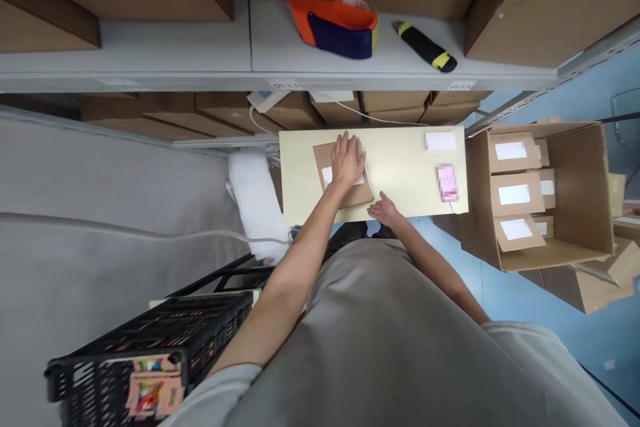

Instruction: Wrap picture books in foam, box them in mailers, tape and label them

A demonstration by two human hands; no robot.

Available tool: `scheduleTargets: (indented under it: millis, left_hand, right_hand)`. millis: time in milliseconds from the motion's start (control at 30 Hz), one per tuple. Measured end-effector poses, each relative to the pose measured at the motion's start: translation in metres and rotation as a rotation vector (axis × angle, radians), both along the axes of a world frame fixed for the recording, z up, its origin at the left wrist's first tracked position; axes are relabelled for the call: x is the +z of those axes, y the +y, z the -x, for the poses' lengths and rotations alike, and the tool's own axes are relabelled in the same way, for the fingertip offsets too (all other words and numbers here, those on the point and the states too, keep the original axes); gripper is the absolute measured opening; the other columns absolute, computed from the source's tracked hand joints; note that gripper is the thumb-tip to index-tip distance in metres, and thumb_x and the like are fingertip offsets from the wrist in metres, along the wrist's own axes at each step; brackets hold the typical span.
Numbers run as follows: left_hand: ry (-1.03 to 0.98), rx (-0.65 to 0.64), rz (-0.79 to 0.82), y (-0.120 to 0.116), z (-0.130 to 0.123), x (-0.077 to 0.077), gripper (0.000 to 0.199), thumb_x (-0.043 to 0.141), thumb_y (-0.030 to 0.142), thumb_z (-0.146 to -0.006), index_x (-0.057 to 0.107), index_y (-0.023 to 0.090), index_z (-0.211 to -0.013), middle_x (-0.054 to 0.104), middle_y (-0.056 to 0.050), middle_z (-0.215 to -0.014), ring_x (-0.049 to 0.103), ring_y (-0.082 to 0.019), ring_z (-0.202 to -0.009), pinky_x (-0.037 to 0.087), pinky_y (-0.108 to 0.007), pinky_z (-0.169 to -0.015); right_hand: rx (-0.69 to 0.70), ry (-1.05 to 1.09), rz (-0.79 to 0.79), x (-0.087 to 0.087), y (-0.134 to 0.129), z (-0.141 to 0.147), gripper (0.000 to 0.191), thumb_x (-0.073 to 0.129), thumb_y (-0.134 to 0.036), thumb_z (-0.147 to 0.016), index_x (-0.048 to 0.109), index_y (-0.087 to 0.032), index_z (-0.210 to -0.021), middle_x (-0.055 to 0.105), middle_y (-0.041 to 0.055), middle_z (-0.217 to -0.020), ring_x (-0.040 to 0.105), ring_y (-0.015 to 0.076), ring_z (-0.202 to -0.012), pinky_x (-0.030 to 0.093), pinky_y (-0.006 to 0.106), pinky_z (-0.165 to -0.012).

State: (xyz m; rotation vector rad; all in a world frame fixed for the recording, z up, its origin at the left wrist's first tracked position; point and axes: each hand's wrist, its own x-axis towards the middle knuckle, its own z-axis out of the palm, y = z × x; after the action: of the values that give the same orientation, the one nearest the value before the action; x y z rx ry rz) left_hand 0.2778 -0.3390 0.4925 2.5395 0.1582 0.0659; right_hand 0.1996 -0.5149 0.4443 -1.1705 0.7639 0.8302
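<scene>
A small brown cardboard box (356,196) lies slightly turned on the pale yellow tabletop (400,177). Across its top is a white label (327,175), partly covered by my left hand (346,161). That hand rests on the box with its fingers stretched toward the far edge and its thumb to the right. My right hand (384,209) is at the table's front edge, just right of the box's near corner. Its palm is turned up, its fingers are apart, and nothing is in it.
A white label stack (441,141) and a pink phone-like device (447,183) lie on the table's right. An open carton (575,193) beyond holds several labelled boxes. The shelf above carries a tape dispenser (340,30) and a utility knife (425,45). A black crate (150,347) stands lower left.
</scene>
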Motion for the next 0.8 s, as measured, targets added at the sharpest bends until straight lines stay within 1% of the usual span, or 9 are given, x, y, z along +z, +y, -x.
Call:
scheduleTargets:
  millis: [100,200,300,367,467,567,633,700,800]
  left_hand:
    - [0.164,-0.016,-0.019,0.000,-0.043,0.012,0.070,0.057,0.042,-0.107,0.054,0.005,-0.166,0.059,-0.028,-0.166,0.045,-0.044,-0.165,0.021,-0.065,-0.143]
    - [0.133,0.018,-0.017,0.011,-0.047,0.026,0.066,0.058,0.048,-0.107,0.063,0.006,-0.158,0.067,-0.029,-0.152,0.057,-0.045,-0.152,0.031,-0.061,-0.140]
    - [-0.021,0.108,0.090,0.038,-0.017,0.033,0.067,0.056,0.062,-0.108,0.073,0.010,-0.146,0.069,-0.027,-0.142,0.061,-0.045,-0.144,0.045,-0.056,-0.131]
    - [-0.039,0.218,0.181,0.054,0.014,0.029,0.067,0.051,0.069,-0.109,0.078,0.014,-0.135,0.072,-0.025,-0.129,0.066,-0.043,-0.134,0.051,-0.057,-0.125]
    - [0.115,0.305,0.255,0.062,0.063,0.012,0.062,0.053,0.070,-0.107,0.079,0.017,-0.124,0.076,-0.024,-0.128,0.070,-0.042,-0.131,0.057,-0.055,-0.117]
    - [0.330,0.315,0.310,0.049,0.094,-0.004,0.057,0.054,0.066,-0.107,0.074,0.016,-0.125,0.079,-0.025,-0.131,0.075,-0.044,-0.125,0.059,-0.055,-0.110]
    - [0.381,0.318,0.331,0.038,0.099,-0.010,0.062,0.052,0.070,-0.107,0.071,0.015,-0.128,0.080,-0.026,-0.130,0.076,-0.046,-0.124,0.060,-0.055,-0.106]
    - [0.375,0.340,0.335,0.029,0.092,-0.013,0.076,0.051,0.083,-0.103,0.069,0.014,-0.129,0.081,-0.029,-0.126,0.076,-0.049,-0.123,0.060,-0.057,-0.103]
    - [0.344,0.421,0.342,0.023,0.074,-0.017,0.091,0.062,0.097,-0.088,0.069,0.014,-0.125,0.081,-0.032,-0.124,0.075,-0.054,-0.124,0.059,-0.060,-0.101]
  right_hand:
    - [0.007,0.029,0.012,0.021,0.005,-0.003,0.047,0.034,-0.032,-0.118,0.064,-0.002,-0.140,0.080,0.0189,-0.100,0.082,0.0266,-0.099,0.070,0.041,-0.097]
    - [-0.020,-0.045,0.078,0.040,0.001,-0.002,0.039,0.042,-0.033,-0.116,0.069,-0.012,-0.134,0.082,0.0151,-0.100,0.081,0.0267,-0.103,0.069,0.043,-0.103]
    - [-0.064,-0.191,0.183,0.055,-0.015,0.002,0.037,0.050,-0.043,-0.113,0.073,-0.020,-0.130,0.084,0.0126,-0.122,0.078,0.0289,-0.123,0.062,0.046,-0.118]
    - [-0.045,-0.378,0.341,0.062,-0.027,0.002,0.041,0.050,-0.050,-0.111,0.074,-0.022,-0.130,0.080,0.0122,-0.137,0.072,0.0304,-0.136,0.055,0.047,-0.125]
    - [0.117,-0.677,0.671,0.066,-0.041,-0.006,0.053,0.041,-0.057,-0.112,0.067,-0.021,-0.141,0.078,0.0174,-0.143,0.070,0.0339,-0.136,0.055,0.053,-0.122]
    - [0.344,-0.762,0.870,0.064,-0.045,-0.021,0.055,0.037,-0.057,-0.114,0.057,-0.018,-0.147,0.074,0.0239,-0.146,0.071,0.0376,-0.134,0.056,0.056,-0.117]
    - [0.463,-0.766,0.945,0.063,-0.044,-0.033,0.052,0.041,-0.056,-0.114,0.054,-0.017,-0.147,0.068,0.0265,-0.153,0.069,0.0397,-0.138,0.055,0.056,-0.117]
    - [0.551,-0.735,0.991,0.061,-0.041,-0.043,0.054,0.046,-0.060,-0.114,0.054,-0.017,-0.146,0.066,0.0279,-0.155,0.070,0.0424,-0.137,0.054,0.057,-0.117]
    - [0.635,-0.627,1.031,0.056,-0.034,-0.052,0.071,0.052,-0.074,-0.110,0.053,-0.014,-0.148,0.074,0.0306,-0.141,0.074,0.0477,-0.127,0.055,0.061,-0.114]
